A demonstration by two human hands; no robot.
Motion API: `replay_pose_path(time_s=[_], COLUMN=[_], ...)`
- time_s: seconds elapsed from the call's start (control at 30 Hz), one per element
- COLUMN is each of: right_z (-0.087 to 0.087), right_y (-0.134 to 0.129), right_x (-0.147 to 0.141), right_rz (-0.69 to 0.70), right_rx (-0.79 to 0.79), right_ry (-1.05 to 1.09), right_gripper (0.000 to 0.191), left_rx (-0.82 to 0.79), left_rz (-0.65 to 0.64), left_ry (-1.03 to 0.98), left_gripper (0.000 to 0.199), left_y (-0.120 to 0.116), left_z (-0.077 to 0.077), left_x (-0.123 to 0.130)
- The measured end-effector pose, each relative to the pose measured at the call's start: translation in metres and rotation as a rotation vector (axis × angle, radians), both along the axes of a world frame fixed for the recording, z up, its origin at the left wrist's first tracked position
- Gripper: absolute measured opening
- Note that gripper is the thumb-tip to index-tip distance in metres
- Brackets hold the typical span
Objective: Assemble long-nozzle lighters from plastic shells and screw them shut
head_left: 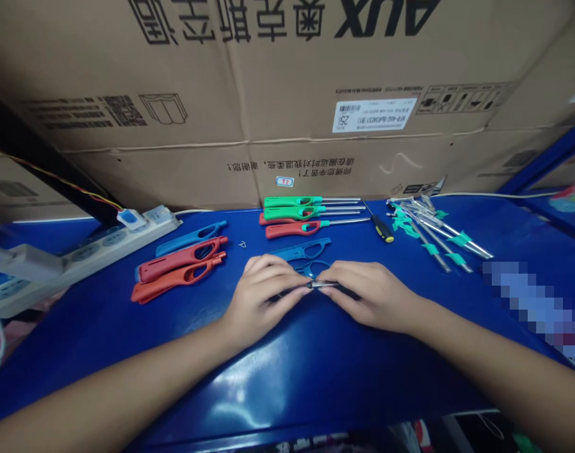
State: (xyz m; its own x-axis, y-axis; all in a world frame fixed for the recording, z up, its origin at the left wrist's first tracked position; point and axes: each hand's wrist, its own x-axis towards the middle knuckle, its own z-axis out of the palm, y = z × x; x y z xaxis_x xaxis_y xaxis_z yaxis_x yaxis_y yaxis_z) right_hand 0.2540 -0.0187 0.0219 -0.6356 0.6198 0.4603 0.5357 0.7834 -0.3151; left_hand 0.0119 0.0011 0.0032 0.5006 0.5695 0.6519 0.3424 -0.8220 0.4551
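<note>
My left hand [263,292] and my right hand [370,292] meet over the blue table, fingertips pinched. Between them runs a thin metal tube [323,285] with a dark end at the left fingers; both hands grip it, and most of it is hidden. Just behind the fingers lie blue lighter casing halves [304,250], partly covered by my hands. Further back are several assembled lighters [294,212] in green and red with metal tubes. To the left sit blue, red and orange lighter casings [181,263]. Tiny metal bits [241,245] lie beside them.
A black and yellow screwdriver [382,228] lies back right, near a pile of metal tubes with green triggers [431,229]. A white power strip [87,251] with plugs runs along the left. A large cardboard box wall [212,94] stands behind the blue table [250,390].
</note>
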Motion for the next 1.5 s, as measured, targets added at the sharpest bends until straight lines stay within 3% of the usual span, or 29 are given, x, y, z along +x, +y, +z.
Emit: replay_pose_path(time_s=[0.47, 0.93, 1.2, 1.5], right_z=[0.0, 0.001, 0.008, 0.011], right_y=[0.001, 0.001, 0.0, -0.005], right_x=[0.002, 0.003, 0.003, 0.001], right_rz=[0.01, 0.025, 0.032, -0.014], right_rx=[0.164, 0.124, 0.228, 0.323], right_ry=[-0.1, -0.099, -0.099, -0.132], right_gripper=[0.022, 0.022, 0.018, 0.018], left_rx=[0.015, 0.052, 0.086, 0.093], left_rz=[-0.045, -0.066, -0.087, -0.072], left_ry=[-0.004, -0.012, -0.035, -0.063], left_gripper=[0.015, 0.013, 0.019, 0.011], left_y=[0.002, 0.0, -0.001, -0.003], left_z=[-0.001, 0.0, 0.0, 0.005], left_x=[-0.001, -0.002, -0.002, 0.003])
